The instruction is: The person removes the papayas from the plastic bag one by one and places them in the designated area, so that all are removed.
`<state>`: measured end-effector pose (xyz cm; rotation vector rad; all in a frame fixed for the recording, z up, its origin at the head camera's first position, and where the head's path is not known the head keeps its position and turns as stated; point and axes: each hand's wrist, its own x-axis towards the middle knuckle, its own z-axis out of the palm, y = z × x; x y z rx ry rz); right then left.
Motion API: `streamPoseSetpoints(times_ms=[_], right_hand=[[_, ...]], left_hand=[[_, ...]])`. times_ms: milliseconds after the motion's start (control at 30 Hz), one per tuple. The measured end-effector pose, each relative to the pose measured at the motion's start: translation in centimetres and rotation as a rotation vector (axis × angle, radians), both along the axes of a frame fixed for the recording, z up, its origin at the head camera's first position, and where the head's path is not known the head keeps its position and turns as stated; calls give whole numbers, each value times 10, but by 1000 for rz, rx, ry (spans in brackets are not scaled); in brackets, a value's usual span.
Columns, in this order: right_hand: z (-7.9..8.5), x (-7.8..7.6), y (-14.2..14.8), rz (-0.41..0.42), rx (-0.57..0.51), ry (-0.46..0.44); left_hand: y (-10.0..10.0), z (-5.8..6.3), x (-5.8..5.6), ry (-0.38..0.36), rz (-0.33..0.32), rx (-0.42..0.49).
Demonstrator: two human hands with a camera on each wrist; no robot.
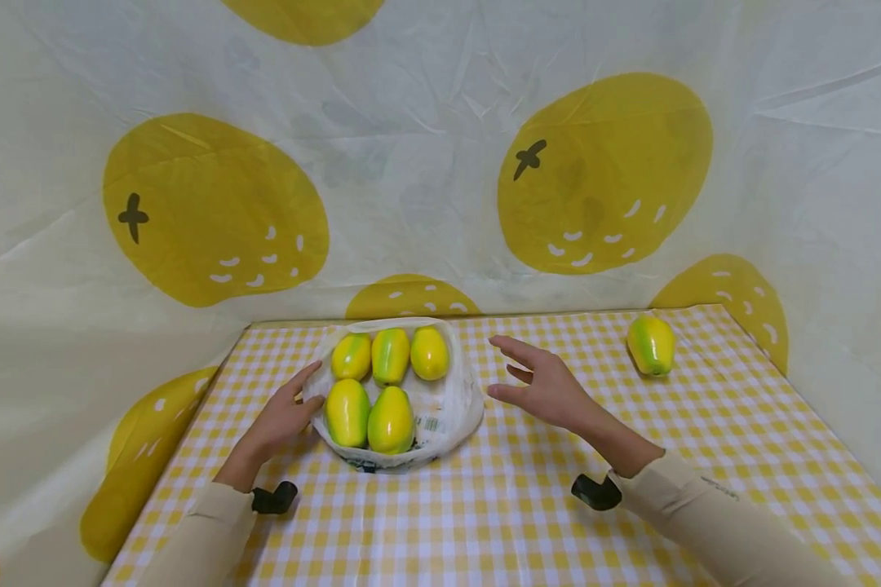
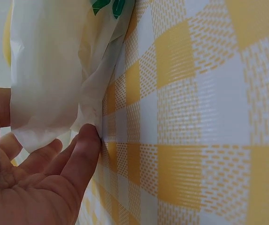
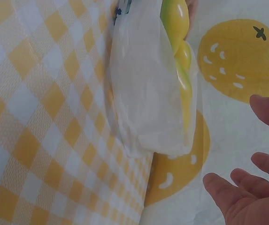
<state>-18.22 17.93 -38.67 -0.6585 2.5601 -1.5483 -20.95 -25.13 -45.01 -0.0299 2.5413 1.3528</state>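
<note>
Left hand (image 1: 279, 417), fingers relaxed, touches the white bag (image 1: 464, 408) (five yellow-green fruits (image 1: 347, 413) inside!); right hand (image 1: 551, 390), spread, empty, hovers beside.

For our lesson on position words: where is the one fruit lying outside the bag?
In the head view, the lone fruit lies on the checked tablecloth near its far right corner, to the right of the right hand.

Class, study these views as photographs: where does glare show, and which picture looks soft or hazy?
Head view: bright glints on the fruits in the bag and on the lone fruit; left wrist view: pale sheen across the checked tablecloth, its printed dashes still distinct; right wrist view: white highlights on the bagged fruits, the whole picture rather soft and hazy.
</note>
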Motion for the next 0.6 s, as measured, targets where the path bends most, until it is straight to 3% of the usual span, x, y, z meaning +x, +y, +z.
streamPoseSetpoints(times_ms=[600], right_hand=[[-11,4,-31,33,-25,-40]], left_hand=[[1,1,0,10,-11,-35]])
